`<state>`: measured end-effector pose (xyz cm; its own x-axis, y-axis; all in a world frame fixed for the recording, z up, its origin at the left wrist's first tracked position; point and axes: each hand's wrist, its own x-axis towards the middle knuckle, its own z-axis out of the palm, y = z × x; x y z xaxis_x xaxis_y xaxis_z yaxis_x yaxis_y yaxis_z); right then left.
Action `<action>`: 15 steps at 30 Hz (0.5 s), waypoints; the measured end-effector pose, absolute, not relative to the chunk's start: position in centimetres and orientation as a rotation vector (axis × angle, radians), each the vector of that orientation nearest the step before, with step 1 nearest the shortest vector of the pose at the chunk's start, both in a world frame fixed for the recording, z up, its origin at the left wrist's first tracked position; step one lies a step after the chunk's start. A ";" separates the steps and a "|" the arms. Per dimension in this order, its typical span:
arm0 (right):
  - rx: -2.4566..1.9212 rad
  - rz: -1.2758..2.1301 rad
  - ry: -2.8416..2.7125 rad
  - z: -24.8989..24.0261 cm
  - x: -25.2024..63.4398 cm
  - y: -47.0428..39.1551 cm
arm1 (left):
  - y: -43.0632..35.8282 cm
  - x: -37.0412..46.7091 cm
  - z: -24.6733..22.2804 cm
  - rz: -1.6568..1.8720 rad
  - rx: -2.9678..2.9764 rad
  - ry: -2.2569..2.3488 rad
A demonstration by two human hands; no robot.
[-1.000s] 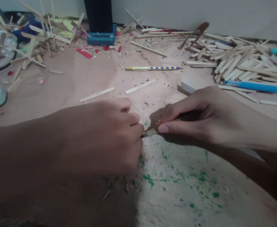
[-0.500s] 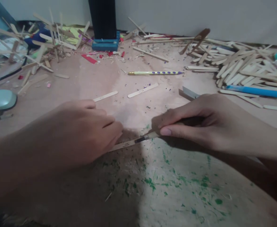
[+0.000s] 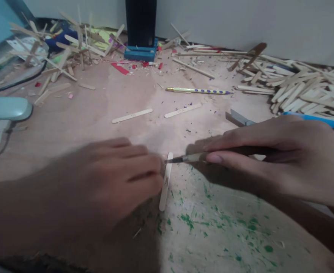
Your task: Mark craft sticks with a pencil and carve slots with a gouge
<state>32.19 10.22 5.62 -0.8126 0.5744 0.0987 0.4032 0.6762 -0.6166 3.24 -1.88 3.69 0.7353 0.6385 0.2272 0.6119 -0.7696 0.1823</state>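
A pale wooden stick (image 3: 166, 185) with a faint mark lies nearly upright in the picture on the stained table (image 3: 212, 235). My left hand (image 3: 127, 174) is beside its left edge, fingers curled and blurred; its fingertips are hidden, so whether it grips the stick cannot be made out. Between thumb and fingers, my right hand (image 3: 258, 151) holds a thin craft knife (image 3: 194, 157), its dark tip over the upper end of the stick. Two more marked sticks, one at left (image 3: 133, 115) and one at right (image 3: 183, 110), lie beyond the hands.
A spotted pencil (image 3: 198, 91) lies farther back. Near my right hand are a grey blade (image 3: 239, 118) and a blue pen (image 3: 320, 119), with a heap of sticks (image 3: 312, 89) behind. Stick structures (image 3: 61, 53), a dark upright object (image 3: 141, 24) and a pale green device (image 3: 9, 108) stand around.
The stick has turned from slanting sideways to nearly upright in the picture, and more of it shows. The knife tip is now over its upper end. The whole view has shifted slightly.
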 end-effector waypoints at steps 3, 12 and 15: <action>-0.779 0.759 -2.587 5.7 32.7 10.4 | 0.3 2.9 3.7 0.508 2.890 0.986; -0.773 0.942 -2.664 6.3 33.0 10.1 | 1.2 2.9 2.2 0.408 2.824 0.929; -0.734 0.859 -2.670 6.6 33.1 9.6 | 1.4 2.5 2.1 0.437 2.761 0.969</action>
<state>33.12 9.60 6.62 -0.8445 0.5306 0.0732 0.3884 0.7007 -0.5985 2.49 1.38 2.07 0.7438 0.6332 0.2139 0.5794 -0.7704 0.2659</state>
